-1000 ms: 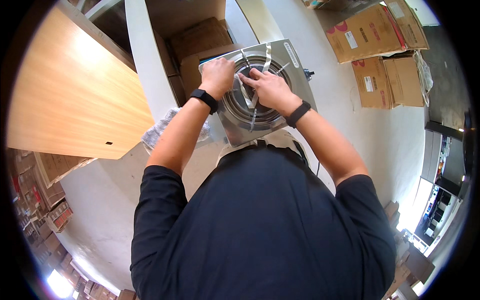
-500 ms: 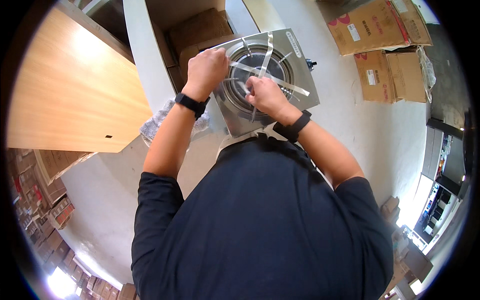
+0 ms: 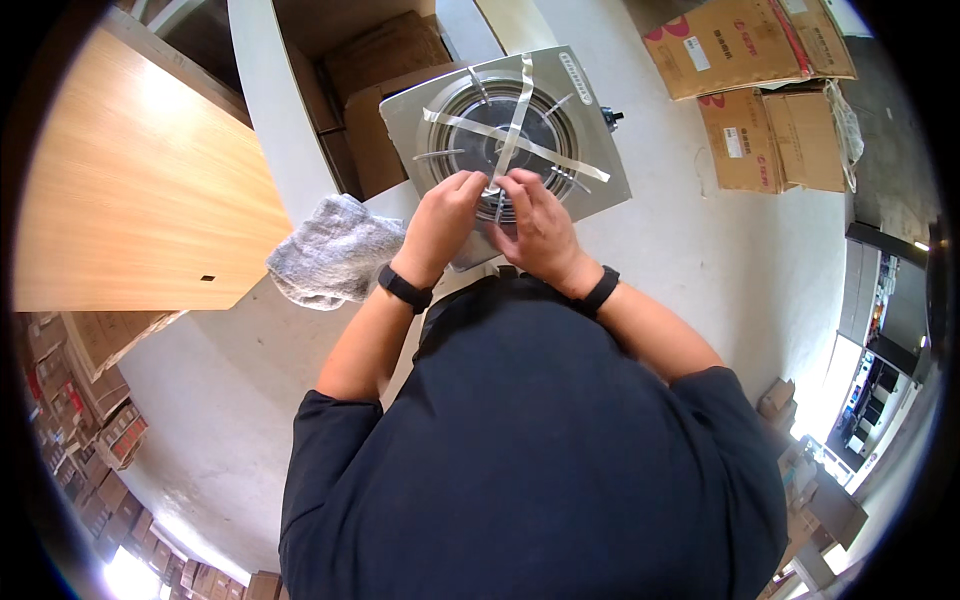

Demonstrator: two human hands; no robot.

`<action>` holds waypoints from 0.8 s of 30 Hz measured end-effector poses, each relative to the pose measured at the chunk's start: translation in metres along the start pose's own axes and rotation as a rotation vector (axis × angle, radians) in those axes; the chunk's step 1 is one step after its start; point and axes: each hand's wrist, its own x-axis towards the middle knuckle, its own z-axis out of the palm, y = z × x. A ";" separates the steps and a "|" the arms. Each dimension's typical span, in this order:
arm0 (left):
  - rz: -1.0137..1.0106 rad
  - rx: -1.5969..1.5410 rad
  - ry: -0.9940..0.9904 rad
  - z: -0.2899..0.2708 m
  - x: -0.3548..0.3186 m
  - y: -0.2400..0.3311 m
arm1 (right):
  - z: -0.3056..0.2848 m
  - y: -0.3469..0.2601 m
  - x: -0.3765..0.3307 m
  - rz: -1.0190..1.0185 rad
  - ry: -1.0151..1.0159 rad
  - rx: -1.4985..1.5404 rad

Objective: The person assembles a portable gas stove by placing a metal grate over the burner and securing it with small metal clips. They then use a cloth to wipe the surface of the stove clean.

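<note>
A square steel gas stove [image 3: 600, 165] with one round burner lies in front of me, slightly turned, with a dark knob [image 3: 611, 119] on its right side. Two pale tape strips cross over the burner: one long strip [image 3: 556, 158] runs left to right, the other strip [image 3: 521, 100] runs from the far edge toward me. At the near end of that second strip, my left hand [image 3: 445, 225] pinches with its fingertips. My right hand [image 3: 545, 232] is beside it, thumb and fingers bent around the same end. The fingers partly hide the tape there.
A grey towel [image 3: 335, 250] lies left of the stove. Behind it stands an open white cabinet or box [image 3: 285, 100] with cardboard [image 3: 385, 60] inside. A wooden panel [image 3: 130, 190] is at the left. Cardboard cartons [image 3: 735, 50] stand at the far right.
My left hand has moved from the stove's left edge to its near side. My right hand has drawn closer to me, and both hands now meet at the near tape end.
</note>
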 end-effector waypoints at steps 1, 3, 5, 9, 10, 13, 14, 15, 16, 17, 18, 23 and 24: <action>0.018 0.021 0.021 0.001 -0.002 -0.001 | -0.001 -0.005 -0.005 0.087 -0.009 0.001; 0.039 0.082 0.064 0.002 -0.006 0.001 | 0.000 -0.002 -0.007 0.165 -0.077 -0.050; 0.053 0.164 0.103 -0.001 -0.011 0.007 | 0.002 -0.003 -0.009 0.293 -0.233 -0.074; 0.086 0.315 0.156 0.001 -0.023 0.013 | 0.007 -0.005 -0.008 0.314 -0.269 -0.074; 0.088 0.329 0.145 0.000 -0.027 0.014 | 0.008 -0.005 -0.008 0.321 -0.280 -0.067; 0.108 0.327 0.158 0.003 -0.033 0.018 | 0.011 -0.006 -0.010 0.308 -0.258 -0.061; 0.115 0.318 0.169 0.006 -0.035 0.019 | 0.012 -0.006 -0.011 0.306 -0.261 -0.065; 0.117 0.313 0.163 0.008 -0.037 0.020 | 0.014 -0.005 -0.012 0.300 -0.255 -0.084; 0.121 0.309 0.158 0.010 -0.039 0.022 | 0.015 -0.003 -0.014 0.292 -0.246 -0.103; 0.125 0.305 0.154 0.011 -0.040 0.022 | 0.016 -0.002 -0.015 0.283 -0.237 -0.123; 0.137 0.290 0.165 0.012 -0.041 0.021 | 0.018 -0.001 -0.016 0.274 -0.230 -0.113; 0.196 0.238 0.265 0.022 -0.041 0.014 | 0.018 -0.004 -0.017 0.203 -0.187 -0.121; 0.175 0.233 0.282 0.023 -0.040 0.014 | 0.015 -0.006 -0.016 0.195 -0.206 -0.125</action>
